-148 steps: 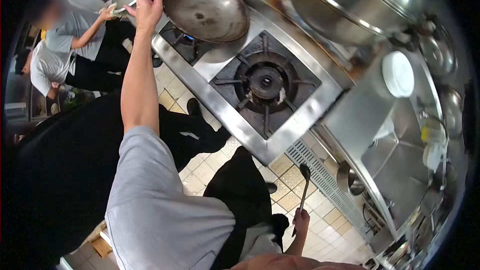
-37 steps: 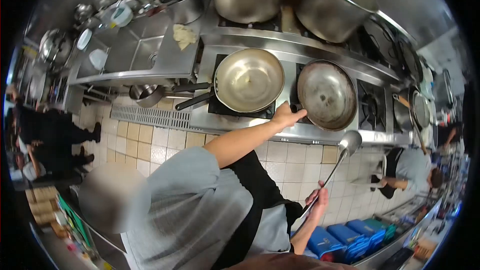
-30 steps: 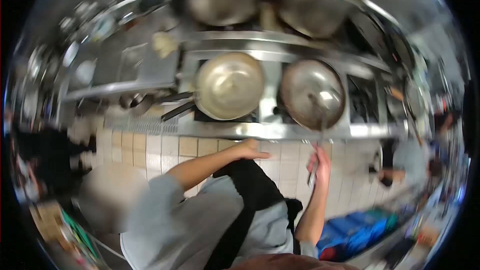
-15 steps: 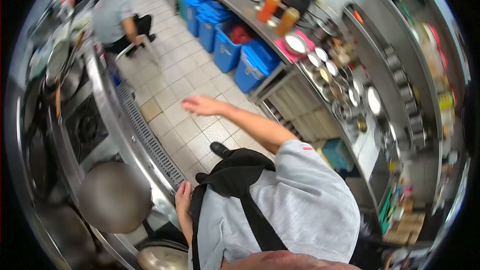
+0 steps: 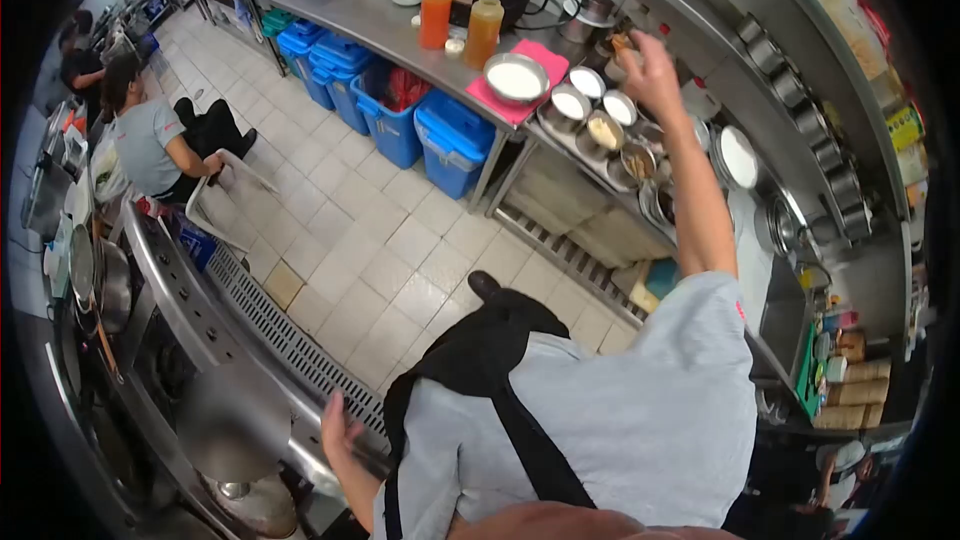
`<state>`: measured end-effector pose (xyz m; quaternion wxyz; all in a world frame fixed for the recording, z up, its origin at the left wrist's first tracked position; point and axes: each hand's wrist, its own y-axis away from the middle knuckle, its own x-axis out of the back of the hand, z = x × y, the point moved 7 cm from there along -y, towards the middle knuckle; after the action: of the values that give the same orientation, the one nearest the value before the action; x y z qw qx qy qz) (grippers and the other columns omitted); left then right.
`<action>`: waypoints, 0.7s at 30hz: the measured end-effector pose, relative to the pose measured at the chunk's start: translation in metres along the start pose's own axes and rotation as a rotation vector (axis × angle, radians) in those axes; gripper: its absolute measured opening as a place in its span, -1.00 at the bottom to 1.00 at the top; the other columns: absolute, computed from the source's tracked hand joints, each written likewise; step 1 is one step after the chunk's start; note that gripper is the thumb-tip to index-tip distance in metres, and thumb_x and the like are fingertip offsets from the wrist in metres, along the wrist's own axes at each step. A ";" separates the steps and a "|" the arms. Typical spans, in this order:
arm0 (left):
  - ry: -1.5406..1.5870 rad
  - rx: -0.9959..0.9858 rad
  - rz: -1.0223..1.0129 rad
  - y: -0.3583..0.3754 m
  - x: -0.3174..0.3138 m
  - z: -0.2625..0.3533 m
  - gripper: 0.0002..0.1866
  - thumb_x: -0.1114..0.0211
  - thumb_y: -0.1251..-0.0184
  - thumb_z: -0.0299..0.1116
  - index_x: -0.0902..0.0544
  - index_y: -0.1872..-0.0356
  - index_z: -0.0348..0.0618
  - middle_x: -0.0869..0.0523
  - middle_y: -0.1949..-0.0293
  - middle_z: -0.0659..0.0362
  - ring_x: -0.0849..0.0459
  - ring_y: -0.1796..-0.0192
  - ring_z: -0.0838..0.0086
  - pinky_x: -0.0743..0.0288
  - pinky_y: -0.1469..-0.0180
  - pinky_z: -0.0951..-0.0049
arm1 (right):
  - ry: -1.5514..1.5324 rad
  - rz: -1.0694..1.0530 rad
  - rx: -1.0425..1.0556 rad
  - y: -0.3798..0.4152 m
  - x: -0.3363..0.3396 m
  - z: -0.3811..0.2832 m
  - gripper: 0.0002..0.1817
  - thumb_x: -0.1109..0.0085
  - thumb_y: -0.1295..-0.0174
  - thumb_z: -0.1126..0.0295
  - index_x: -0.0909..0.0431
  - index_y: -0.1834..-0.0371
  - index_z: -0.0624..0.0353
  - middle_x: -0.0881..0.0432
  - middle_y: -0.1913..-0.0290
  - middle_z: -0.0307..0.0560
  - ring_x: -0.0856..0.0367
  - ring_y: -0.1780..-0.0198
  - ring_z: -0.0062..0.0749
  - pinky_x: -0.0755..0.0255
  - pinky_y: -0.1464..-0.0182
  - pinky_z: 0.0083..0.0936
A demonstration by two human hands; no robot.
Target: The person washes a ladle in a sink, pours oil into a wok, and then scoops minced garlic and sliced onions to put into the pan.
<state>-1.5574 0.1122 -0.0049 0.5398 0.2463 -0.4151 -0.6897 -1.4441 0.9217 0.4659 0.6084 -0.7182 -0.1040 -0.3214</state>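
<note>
My right hand [image 5: 652, 78] is stretched out over the counter at the upper right. Its fingers are bent beside a small brown thing [image 5: 620, 43], too small to make out. Below and left of it stand metal pots with white contents [image 5: 570, 103] and a pot with pale yellow contents [image 5: 604, 132]. A metal bowl of white contents [image 5: 516, 78] sits on a pink mat [image 5: 548, 57]. My left hand [image 5: 341, 432], low at the left beside the stove edge [image 5: 300, 402], is open with fingers apart and holds nothing.
A person in a grey shirt [image 5: 150, 150] sits by a white chair [image 5: 240, 200] at the upper left; others are behind. Blue bins [image 5: 450, 140] stand under the counter [image 5: 330, 2]. Orange [image 5: 435, 15] and amber [image 5: 484, 32] bottles are on it. A pan [image 5: 235, 425] is on the stove.
My right hand has moved from over the floor to above the counter at the right. My left hand has come off the stove edge and its fingers have spread. The view has turned toward the counter.
</note>
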 end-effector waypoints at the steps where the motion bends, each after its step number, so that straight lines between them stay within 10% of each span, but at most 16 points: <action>1: 0.028 0.045 0.020 -0.011 -0.005 -0.028 -0.20 -0.34 -0.27 0.23 -0.43 -0.38 -0.08 -0.57 0.02 0.15 -0.52 0.15 0.37 -0.59 0.22 0.13 | 0.058 0.048 0.056 -0.023 -0.002 0.035 -0.59 -0.29 -0.24 0.34 -0.54 -0.10 0.32 -0.63 0.00 0.24 -0.60 -0.06 0.10 -0.49 -0.12 -0.17; 6: -0.134 0.433 0.107 0.033 -0.070 -0.136 -0.32 -0.34 -0.31 0.14 -0.53 -0.28 -0.15 -0.63 0.19 0.06 -0.50 0.48 0.24 -0.55 0.38 0.09 | 0.346 0.101 0.061 -0.121 -0.035 0.212 -0.55 -0.18 -0.29 0.21 -0.54 -0.10 0.33 -0.63 -0.01 0.27 -0.59 -0.07 0.17 -0.47 -0.12 -0.10; 8: -0.237 0.566 0.058 0.045 -0.099 -0.183 -0.39 -0.33 -0.33 0.03 -0.54 -0.28 -0.15 -0.62 -0.02 0.05 -0.56 0.17 0.19 -0.61 0.19 0.07 | 0.287 -0.247 -0.480 -0.161 -0.042 0.214 -0.48 -0.09 -0.29 0.07 -0.54 -0.18 0.20 -0.63 -0.05 0.29 -0.62 -0.07 0.14 -0.48 -0.09 -0.14; 9: -0.289 0.631 0.027 0.052 -0.112 -0.211 -0.42 -0.32 -0.35 -0.02 -0.55 -0.28 -0.14 -0.61 -0.13 0.04 -0.59 0.02 0.16 -0.65 0.10 0.06 | 0.262 -0.244 -0.173 -0.179 -0.062 0.254 -0.44 -0.07 -0.32 0.04 -0.51 -0.23 0.23 -0.64 -0.06 0.27 -0.66 -0.08 0.01 -0.48 -0.10 -0.16; 10: -0.308 0.551 -0.009 0.064 -0.124 -0.213 -0.42 -0.33 -0.33 -0.06 -0.55 -0.29 -0.13 -0.57 -0.28 0.09 -0.55 -0.27 0.12 -0.65 -0.01 0.01 | 0.137 -0.273 -0.133 -0.191 -0.082 0.301 -0.43 -0.06 -0.37 0.06 -0.47 -0.27 0.30 -0.60 -0.15 0.24 -0.61 -0.15 -0.01 -0.42 -0.19 -0.20; 13: -0.167 0.482 0.239 0.105 -0.159 -0.139 -0.37 -0.39 -0.24 0.06 -0.61 -0.09 -0.33 -0.68 0.02 -0.14 -0.66 0.00 -0.01 -0.61 0.08 -0.12 | -0.026 -0.296 -0.002 -0.226 -0.142 0.440 -0.28 -0.05 -0.45 -0.01 -0.30 -0.40 0.42 -0.44 -0.38 0.21 -0.42 -0.38 -0.05 -0.20 -0.44 -0.30; 17: -0.449 0.281 0.277 0.089 -0.191 -0.123 -0.10 -0.22 -0.22 0.32 -0.52 -0.23 -0.42 -0.62 -0.15 -0.28 -0.64 -0.16 -0.08 -0.53 -0.18 0.09 | 0.002 -0.693 -0.295 -0.220 -0.192 0.513 -0.24 -0.09 -0.38 -0.14 -0.39 -0.38 0.32 -0.56 -0.28 0.10 -0.52 -0.28 -0.18 -0.30 -0.34 -0.37; 21: -0.458 0.186 0.347 0.062 -0.217 -0.152 -0.20 -0.21 -0.22 0.22 -0.57 -0.22 -0.34 -0.51 -0.29 -0.25 -0.50 -0.32 -0.06 -0.33 -0.39 0.13 | -0.009 -0.413 0.053 -0.244 -0.192 0.420 -0.44 -0.13 -0.39 0.02 -0.54 -0.21 0.30 -0.65 -0.04 -0.04 -0.60 -0.05 -0.32 -0.41 -0.17 -0.39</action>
<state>-1.3403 0.2671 -0.0579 0.5171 0.0579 -0.6233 -0.5838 -1.5837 1.4215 0.5274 0.5479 -0.6666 -0.2603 -0.4332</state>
